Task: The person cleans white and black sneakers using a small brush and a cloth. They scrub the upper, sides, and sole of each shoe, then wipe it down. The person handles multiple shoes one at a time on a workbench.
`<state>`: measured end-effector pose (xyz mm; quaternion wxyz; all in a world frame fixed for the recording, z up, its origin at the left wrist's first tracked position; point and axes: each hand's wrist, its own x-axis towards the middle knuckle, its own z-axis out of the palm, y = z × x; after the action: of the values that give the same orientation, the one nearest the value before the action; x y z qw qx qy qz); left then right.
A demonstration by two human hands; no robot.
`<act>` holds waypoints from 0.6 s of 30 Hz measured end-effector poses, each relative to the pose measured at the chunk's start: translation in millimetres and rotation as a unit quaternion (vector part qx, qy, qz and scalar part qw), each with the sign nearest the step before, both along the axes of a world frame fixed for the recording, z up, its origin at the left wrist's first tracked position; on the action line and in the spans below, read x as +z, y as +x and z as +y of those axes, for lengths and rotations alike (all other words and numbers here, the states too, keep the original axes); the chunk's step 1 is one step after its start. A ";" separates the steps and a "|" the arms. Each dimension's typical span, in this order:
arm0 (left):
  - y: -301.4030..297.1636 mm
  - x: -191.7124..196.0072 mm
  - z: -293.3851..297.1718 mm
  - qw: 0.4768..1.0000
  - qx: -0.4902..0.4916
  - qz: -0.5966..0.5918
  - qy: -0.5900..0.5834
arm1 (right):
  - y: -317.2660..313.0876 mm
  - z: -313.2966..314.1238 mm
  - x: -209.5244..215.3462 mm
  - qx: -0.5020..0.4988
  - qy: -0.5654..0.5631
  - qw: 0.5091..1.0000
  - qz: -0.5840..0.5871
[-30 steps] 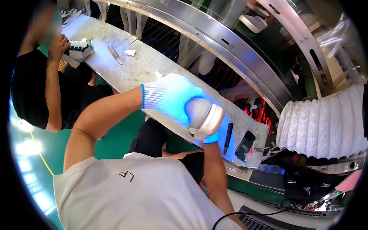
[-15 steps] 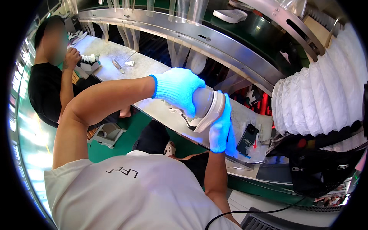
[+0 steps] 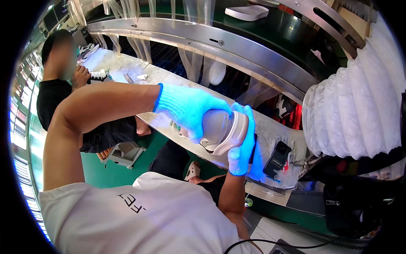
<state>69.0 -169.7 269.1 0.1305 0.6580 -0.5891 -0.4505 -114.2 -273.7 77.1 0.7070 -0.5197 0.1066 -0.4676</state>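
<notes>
A grey and white shoe (image 3: 216,126) is held up above the bench, its thick pale sole turned to the right. My left hand (image 3: 188,109), in a knit glove that glows blue under the light, wraps over the shoe's upper from the left, fingers curled round the rounded grey end. Against the sole on the right presses my right hand (image 3: 242,146), gloved the same way, with its fingers pointing up along it. The far end of the shoe is mostly hidden beneath my left hand.
A dark phone (image 3: 278,159) lies on the bench (image 3: 158,77) to the right. Beyond runs a metal rail (image 3: 186,37) with clear plastic strips; a pale sole (image 3: 246,13) rests past it. A white ribbed duct (image 3: 351,106) stands right. A co-worker (image 3: 57,93) sits left, near another shoe.
My left hand has shifted a little left and down, and its fingers sit further round the shoe's grey end. The shoe stays between both hands. The view has tilted slightly.
</notes>
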 end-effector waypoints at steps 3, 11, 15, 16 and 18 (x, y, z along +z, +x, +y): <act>-6.5 17.3 -18.2 0.992 -0.025 -0.119 -0.028 | 1.7 -7.2 0.9 -0.020 -0.004 1.000 0.018; -9.7 22.8 -44.8 0.981 -0.034 -0.190 -0.027 | 14.9 -24.4 -15.4 -0.060 0.036 0.997 0.012; -3.6 17.1 -56.7 0.973 -0.051 -0.216 -0.054 | 19.3 -28.2 -5.5 -0.100 0.000 0.994 0.042; -3.7 17.6 -58.3 0.974 -0.046 -0.218 -0.043 | 19.8 -28.6 -2.7 -0.104 0.002 0.993 0.047; -3.9 21.2 -61.9 0.974 -0.037 -0.221 -0.021 | 20.4 -29.1 3.7 -0.113 0.006 0.992 0.056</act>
<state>65.1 -231.6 290.4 -0.0059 0.7159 -0.6369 -0.2858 -93.8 -302.7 80.8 0.6456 -0.5260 0.2069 -0.5136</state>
